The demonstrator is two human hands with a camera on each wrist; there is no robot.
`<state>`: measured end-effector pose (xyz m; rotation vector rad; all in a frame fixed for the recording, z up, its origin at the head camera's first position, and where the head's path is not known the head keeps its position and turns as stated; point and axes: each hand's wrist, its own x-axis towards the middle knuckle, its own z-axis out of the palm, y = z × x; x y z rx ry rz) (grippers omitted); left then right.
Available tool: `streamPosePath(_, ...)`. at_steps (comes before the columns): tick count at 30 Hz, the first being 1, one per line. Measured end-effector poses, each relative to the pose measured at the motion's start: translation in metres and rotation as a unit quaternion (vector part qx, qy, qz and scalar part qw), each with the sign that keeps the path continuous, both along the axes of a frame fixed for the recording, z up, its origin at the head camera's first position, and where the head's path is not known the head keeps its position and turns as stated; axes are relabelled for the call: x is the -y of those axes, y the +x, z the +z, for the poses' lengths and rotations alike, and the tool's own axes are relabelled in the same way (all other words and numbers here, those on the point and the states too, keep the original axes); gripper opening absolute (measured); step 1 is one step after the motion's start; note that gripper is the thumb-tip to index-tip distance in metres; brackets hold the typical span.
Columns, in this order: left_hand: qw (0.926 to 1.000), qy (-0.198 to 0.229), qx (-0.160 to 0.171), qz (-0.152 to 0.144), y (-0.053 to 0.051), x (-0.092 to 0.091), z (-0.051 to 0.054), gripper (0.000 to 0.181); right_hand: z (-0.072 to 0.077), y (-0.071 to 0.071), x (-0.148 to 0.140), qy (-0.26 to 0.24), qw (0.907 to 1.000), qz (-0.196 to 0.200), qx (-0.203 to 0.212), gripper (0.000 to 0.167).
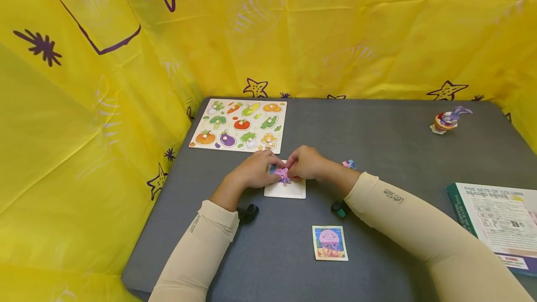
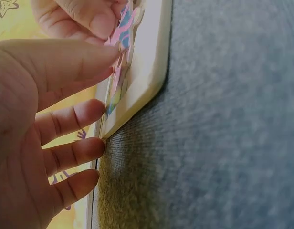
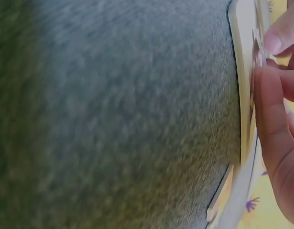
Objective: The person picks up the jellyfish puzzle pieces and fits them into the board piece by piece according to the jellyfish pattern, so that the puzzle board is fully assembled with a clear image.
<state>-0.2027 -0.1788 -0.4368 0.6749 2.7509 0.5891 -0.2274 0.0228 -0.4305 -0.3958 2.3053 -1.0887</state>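
- Your left hand (image 1: 258, 170) and right hand (image 1: 308, 163) pinch the puzzle pieces (image 1: 284, 175) in the tray (image 1: 289, 192), twelve o'clock; uneven pressure could pop their joins.
- Withdrawing carelessly could sweep the loose puzzle bit (image 1: 349, 164), tray's three o'clock.

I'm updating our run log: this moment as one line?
left hand: holding puzzle pieces | right hand: holding puzzle pieces | pale tray: beneath pieces | jellyfish card: apart, on table

Downward headcam, 2 wrist close-ups
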Motion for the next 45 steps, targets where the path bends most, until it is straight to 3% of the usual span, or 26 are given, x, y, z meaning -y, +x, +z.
streamPosePath(10, 0.9999, -0.005, -0.013, -0.004, 0.002, -0.006, 0.004, 0.033, 0.003, -0.008, 0.001, 0.096, 0.9898, 0.019, -0.104, 0.007)
streamPosePath(19, 0.9999, -0.009, -0.012, -0.003, 0.000, -0.011, 0.004, 0.034, 0.001, -0.015, -0.002, 0.120, 0.9858, 0.021, -0.115, 0.015)
streamPosePath(25, 0.9994, -0.032, -0.014, 0.006, -0.001, -0.015, 0.005, 0.034, 0.007, -0.016, -0.009, 0.108, 0.9884, 0.020, -0.105, 0.010)
streamPosePath(30, 0.9969, -0.070, -0.035, -0.005, 0.001, -0.020, 0.009, 0.034, 0.019, -0.017, -0.033, 0.125, 0.9789, 0.027, -0.159, 0.008)
streamPosePath(34, 0.9969, -0.054, -0.051, -0.027, 0.003, -0.024, 0.010, 0.031, 0.025, -0.021, -0.059, 0.149, 0.9706, 0.030, -0.187, 0.011)
streamPosePath(39, 0.9978, -0.024, -0.031, -0.053, 0.004, -0.027, 0.008, 0.030, 0.023, -0.027, -0.098, 0.176, 0.9702, 0.039, -0.162, 0.008)
streamPosePath(45, 0.9980, -0.023, -0.015, -0.056, 0.002, -0.025, 0.008, 0.031, 0.019, -0.027, -0.139, 0.180, 0.9740, 0.061, -0.124, 0.025)
